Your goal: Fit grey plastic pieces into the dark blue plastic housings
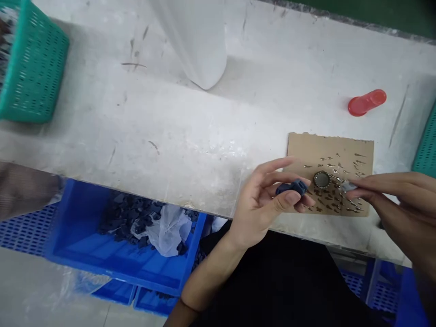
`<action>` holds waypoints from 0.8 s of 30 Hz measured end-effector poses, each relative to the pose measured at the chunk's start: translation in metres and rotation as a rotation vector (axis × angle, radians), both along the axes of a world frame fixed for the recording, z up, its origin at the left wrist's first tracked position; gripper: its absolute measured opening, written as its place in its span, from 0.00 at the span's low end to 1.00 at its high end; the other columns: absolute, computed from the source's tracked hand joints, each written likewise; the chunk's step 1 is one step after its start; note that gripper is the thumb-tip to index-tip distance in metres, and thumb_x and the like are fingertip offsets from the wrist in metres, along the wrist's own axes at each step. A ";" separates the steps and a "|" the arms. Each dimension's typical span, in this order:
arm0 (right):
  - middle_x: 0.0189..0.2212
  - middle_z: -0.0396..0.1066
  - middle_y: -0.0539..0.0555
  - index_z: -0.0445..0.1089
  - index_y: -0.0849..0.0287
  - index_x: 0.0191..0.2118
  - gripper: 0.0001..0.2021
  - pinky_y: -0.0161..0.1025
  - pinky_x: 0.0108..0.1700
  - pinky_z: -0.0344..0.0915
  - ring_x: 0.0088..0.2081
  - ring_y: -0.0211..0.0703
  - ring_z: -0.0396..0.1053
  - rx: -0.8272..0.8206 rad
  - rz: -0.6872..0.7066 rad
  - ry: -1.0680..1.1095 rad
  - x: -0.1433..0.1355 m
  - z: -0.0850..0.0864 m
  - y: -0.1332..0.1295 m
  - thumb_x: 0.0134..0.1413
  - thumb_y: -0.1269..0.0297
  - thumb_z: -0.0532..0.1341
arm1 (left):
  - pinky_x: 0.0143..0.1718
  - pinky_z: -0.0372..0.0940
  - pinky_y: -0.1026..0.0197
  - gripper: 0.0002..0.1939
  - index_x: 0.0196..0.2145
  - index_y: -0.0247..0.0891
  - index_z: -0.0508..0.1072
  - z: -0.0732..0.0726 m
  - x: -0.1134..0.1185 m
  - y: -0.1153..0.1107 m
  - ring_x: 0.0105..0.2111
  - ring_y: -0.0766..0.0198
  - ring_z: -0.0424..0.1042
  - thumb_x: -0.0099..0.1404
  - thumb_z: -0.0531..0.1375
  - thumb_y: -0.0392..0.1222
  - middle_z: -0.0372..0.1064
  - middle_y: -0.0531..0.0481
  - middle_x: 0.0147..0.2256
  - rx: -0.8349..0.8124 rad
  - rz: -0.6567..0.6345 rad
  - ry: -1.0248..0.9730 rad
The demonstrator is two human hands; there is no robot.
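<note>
The left hand (269,200) pinches a small dark blue part (292,187) between thumb and fingertips, the other fingers loosely spread, just above the near edge of the worn white table (190,136). To its right, the right hand (391,190) closes its fingertips on a small pale piece (348,185), over a cardboard sheet (330,147) strewn with tiny metal bits around a round metal disc (321,180).

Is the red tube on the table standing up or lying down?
Lying down. The red tube rests on its side on the white table, long axis running across the surface, beyond the cardboard sheet.
</note>
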State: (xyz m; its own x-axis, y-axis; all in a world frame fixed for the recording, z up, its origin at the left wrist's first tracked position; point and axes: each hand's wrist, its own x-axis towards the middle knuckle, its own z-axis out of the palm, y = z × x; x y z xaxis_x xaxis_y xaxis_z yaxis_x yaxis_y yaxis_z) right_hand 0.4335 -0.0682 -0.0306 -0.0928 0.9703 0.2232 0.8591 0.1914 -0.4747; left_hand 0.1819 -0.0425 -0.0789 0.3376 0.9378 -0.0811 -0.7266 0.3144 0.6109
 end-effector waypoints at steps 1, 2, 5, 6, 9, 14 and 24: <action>0.41 0.80 0.44 0.78 0.29 0.49 0.15 0.46 0.38 0.70 0.42 0.41 0.78 0.007 0.017 -0.014 -0.005 0.003 0.003 0.64 0.63 0.68 | 0.35 0.76 0.69 0.13 0.52 0.45 0.78 -0.001 -0.001 0.000 0.34 0.69 0.80 0.70 0.68 0.43 0.78 0.49 0.44 -0.015 0.004 -0.018; 0.42 0.80 0.42 0.77 0.28 0.51 0.18 0.46 0.40 0.70 0.42 0.40 0.78 0.010 0.032 -0.025 -0.009 0.004 0.006 0.64 0.66 0.67 | 0.34 0.75 0.70 0.13 0.50 0.45 0.78 -0.002 -0.002 0.000 0.34 0.70 0.79 0.69 0.68 0.44 0.77 0.49 0.48 -0.009 0.009 -0.023; 0.45 0.80 0.42 0.74 0.26 0.57 0.30 0.43 0.43 0.71 0.44 0.39 0.78 0.057 0.102 -0.087 -0.007 -0.003 0.009 0.60 0.75 0.68 | 0.36 0.75 0.72 0.16 0.49 0.44 0.81 -0.004 -0.007 0.000 0.35 0.73 0.79 0.63 0.73 0.41 0.69 0.48 0.55 0.053 -0.007 0.030; 0.46 0.80 0.42 0.73 0.27 0.58 0.33 0.43 0.43 0.72 0.45 0.40 0.78 0.094 0.139 -0.114 -0.004 -0.007 0.009 0.58 0.77 0.68 | 0.36 0.76 0.72 0.19 0.50 0.45 0.81 -0.004 -0.008 0.000 0.34 0.73 0.78 0.61 0.74 0.38 0.68 0.49 0.54 0.064 -0.011 0.056; 0.46 0.81 0.43 0.74 0.29 0.59 0.36 0.43 0.43 0.73 0.44 0.42 0.79 0.156 0.181 -0.162 0.005 -0.017 0.007 0.52 0.80 0.70 | 0.33 0.75 0.73 0.17 0.50 0.44 0.80 -0.003 -0.009 -0.002 0.33 0.73 0.79 0.65 0.70 0.32 0.69 0.53 0.45 0.025 -0.020 0.050; 0.45 0.81 0.44 0.73 0.28 0.59 0.41 0.46 0.46 0.75 0.44 0.46 0.80 0.141 0.159 -0.191 0.008 -0.022 0.002 0.48 0.83 0.71 | 0.33 0.75 0.72 0.10 0.43 0.39 0.76 -0.001 -0.006 -0.003 0.33 0.71 0.80 0.66 0.71 0.37 0.74 0.56 0.40 -0.029 0.036 0.058; 0.47 0.80 0.43 0.73 0.25 0.58 0.37 0.46 0.45 0.77 0.44 0.43 0.80 0.097 0.171 -0.198 0.005 -0.021 0.003 0.52 0.80 0.72 | 0.33 0.74 0.72 0.09 0.40 0.40 0.78 0.002 -0.007 -0.003 0.29 0.73 0.80 0.64 0.72 0.40 0.79 0.59 0.38 -0.031 0.091 0.242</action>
State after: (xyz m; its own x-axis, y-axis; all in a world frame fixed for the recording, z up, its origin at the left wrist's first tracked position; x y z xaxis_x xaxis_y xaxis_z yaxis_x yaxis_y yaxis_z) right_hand 0.4388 -0.0652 -0.0517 -0.3045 0.9118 0.2755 0.8848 0.3778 -0.2728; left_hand 0.1748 -0.0451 -0.0769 0.2194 0.9591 -0.1791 -0.5862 0.2763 0.7616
